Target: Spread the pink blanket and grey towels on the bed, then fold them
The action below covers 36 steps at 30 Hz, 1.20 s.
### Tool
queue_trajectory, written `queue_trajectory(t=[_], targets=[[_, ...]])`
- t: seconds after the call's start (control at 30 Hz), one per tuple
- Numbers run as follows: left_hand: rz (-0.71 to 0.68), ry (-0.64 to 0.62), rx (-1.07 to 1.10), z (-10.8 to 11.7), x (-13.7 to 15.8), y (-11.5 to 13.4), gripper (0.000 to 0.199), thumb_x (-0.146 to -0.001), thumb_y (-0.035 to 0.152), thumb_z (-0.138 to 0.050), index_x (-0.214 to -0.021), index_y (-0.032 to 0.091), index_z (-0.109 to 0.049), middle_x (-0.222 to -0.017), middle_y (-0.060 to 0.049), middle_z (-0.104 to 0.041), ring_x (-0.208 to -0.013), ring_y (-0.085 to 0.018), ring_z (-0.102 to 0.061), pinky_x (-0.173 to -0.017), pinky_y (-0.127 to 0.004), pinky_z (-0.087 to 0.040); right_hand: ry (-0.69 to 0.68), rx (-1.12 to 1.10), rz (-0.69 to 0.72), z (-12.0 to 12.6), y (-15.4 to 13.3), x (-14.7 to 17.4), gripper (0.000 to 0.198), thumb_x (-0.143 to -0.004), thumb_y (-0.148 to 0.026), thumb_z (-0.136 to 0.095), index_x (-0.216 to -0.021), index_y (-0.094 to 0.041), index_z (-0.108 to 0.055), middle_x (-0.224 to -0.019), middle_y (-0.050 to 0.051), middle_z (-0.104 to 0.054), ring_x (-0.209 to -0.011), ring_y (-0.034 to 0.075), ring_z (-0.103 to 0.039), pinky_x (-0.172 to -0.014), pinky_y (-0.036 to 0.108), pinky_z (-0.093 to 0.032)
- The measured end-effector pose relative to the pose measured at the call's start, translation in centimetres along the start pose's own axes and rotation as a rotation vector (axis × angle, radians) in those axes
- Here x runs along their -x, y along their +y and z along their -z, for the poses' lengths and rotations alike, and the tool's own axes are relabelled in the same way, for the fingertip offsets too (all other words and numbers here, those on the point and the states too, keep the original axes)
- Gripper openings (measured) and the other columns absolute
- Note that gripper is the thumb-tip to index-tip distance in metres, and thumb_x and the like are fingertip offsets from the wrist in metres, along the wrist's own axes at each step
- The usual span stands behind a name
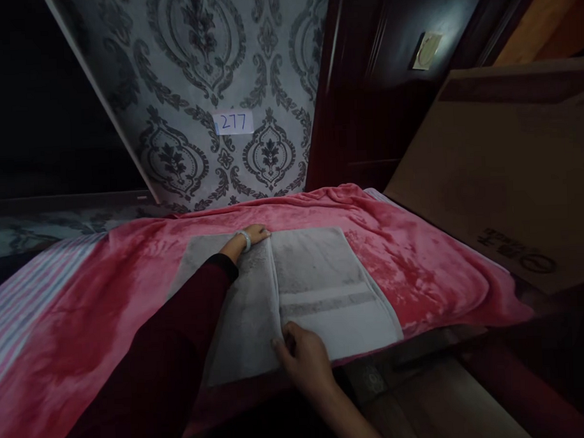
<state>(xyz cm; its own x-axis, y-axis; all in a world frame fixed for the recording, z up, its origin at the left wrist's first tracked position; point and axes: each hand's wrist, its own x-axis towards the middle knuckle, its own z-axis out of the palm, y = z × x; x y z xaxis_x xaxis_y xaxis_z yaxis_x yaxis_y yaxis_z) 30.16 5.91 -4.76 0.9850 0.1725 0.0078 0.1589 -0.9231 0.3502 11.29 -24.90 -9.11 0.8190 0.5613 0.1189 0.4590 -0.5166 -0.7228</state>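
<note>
A grey towel lies on a pink blanket, with a pale and dark band across its right part. A layer edge runs down its middle, from the far side to the near side. At the far end of that edge, my left hand, with a bracelet at the wrist, has its fingers closed on the towel's corner. My right hand pinches the near end of the same edge between thumb and fingers. Its lower fingers are curled and partly hidden.
The pink blanket covers a surface with a striped cloth under it at left. A cardboard box stands at right. Behind are a patterned wall with a "277" label, a dark screen and a dark wooden door.
</note>
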Motion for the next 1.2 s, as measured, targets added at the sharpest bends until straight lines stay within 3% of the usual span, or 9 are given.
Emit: queue_trajectory(t=[0.1, 0.2, 0.43, 0.73, 0.87, 1.03, 1.2], targets=[[-0.031, 0.007, 0.022, -0.5, -0.3, 0.0, 0.02, -0.082, 0.034, -0.056, -0.081, 0.02, -0.07, -0.083, -0.004, -0.07, -0.085, -0.02, -0.062, -0.08, -0.028, -0.048, -0.024, 0.108, -0.015, -0.2, 0.0, -0.3, 0.025, -0.084, -0.028, -0.067, -0.065, -0.021, -0.052, -0.056, -0.002, -0.056, -0.054, 0.014, -0.052, -0.054, 0.027, -0.02], [-0.031, 0.038, 0.047, -1.4, -0.3, 0.0, 0.022, -0.085, 0.031, -0.052, -0.083, 0.02, -0.071, -0.082, -0.003, -0.07, -0.086, -0.02, -0.062, -0.08, -0.028, -0.048, 0.021, 0.178, 0.083, -0.8, 0.6, 0.0, 0.024, -0.088, -0.027, -0.061, -0.066, -0.021, -0.052, -0.059, -0.001, -0.058, -0.054, 0.015, -0.053, -0.056, 0.028, -0.02], [0.028, 0.112, 0.083, -2.9, -0.3, -0.7, 0.029, -0.088, 0.033, -0.048, -0.09, 0.019, -0.074, -0.086, -0.004, -0.072, -0.088, -0.02, -0.063, -0.079, -0.029, -0.046, 0.07, 0.099, 0.197, -1.3, 1.7, 1.1, 0.027, -0.093, -0.027, -0.047, -0.067, -0.021, -0.049, -0.061, 0.0, -0.057, -0.056, 0.014, -0.053, -0.056, 0.027, -0.023], [-0.001, 0.13, 0.096, -2.9, -0.1, -0.9, 0.031, -0.087, 0.034, -0.049, -0.093, 0.018, -0.074, -0.086, -0.005, -0.072, -0.084, -0.019, -0.062, -0.078, -0.028, -0.047, 0.016, 0.229, 0.139, -1.1, 1.0, 0.8, 0.021, -0.091, -0.026, -0.056, -0.071, -0.022, -0.058, -0.063, 0.001, -0.063, -0.056, 0.016, -0.057, -0.055, 0.028, -0.023], [-0.008, 0.158, 0.077, -2.8, 0.2, -0.6, 0.029, -0.087, 0.035, -0.05, -0.092, 0.017, -0.073, -0.089, -0.006, -0.071, -0.086, -0.021, -0.062, -0.082, -0.03, -0.049, -0.062, 0.35, 0.074, -0.3, 0.0, 0.6, 0.016, -0.092, -0.027, -0.06, -0.077, -0.022, -0.064, -0.069, 0.003, -0.068, -0.062, 0.018, -0.063, -0.055, 0.03, -0.024], [-0.043, 0.216, 0.041, -2.5, 0.1, -0.2, 0.027, -0.087, 0.029, -0.05, -0.092, 0.016, -0.072, -0.102, -0.01, -0.069, -0.104, -0.024, -0.059, -0.098, -0.034, -0.045, -0.199, 0.413, -0.032, 0.9, -1.5, 0.5, 0.017, -0.098, -0.028, -0.055, -0.089, -0.02, -0.067, -0.081, 0.005, -0.073, -0.076, 0.022, -0.07, -0.059, 0.029, -0.031], [-0.054, 0.171, 0.028, -2.9, -0.6, -0.3, 0.021, -0.087, 0.027, -0.053, -0.089, 0.017, -0.072, -0.096, -0.009, -0.069, -0.096, -0.022, -0.061, -0.092, -0.032, -0.047, -0.297, 0.461, -0.071, 1.7, -2.1, 0.2, 0.022, -0.101, -0.031, -0.051, -0.096, -0.019, -0.068, -0.089, 0.008, -0.074, -0.084, 0.025, -0.071, -0.063, 0.029, -0.038]])
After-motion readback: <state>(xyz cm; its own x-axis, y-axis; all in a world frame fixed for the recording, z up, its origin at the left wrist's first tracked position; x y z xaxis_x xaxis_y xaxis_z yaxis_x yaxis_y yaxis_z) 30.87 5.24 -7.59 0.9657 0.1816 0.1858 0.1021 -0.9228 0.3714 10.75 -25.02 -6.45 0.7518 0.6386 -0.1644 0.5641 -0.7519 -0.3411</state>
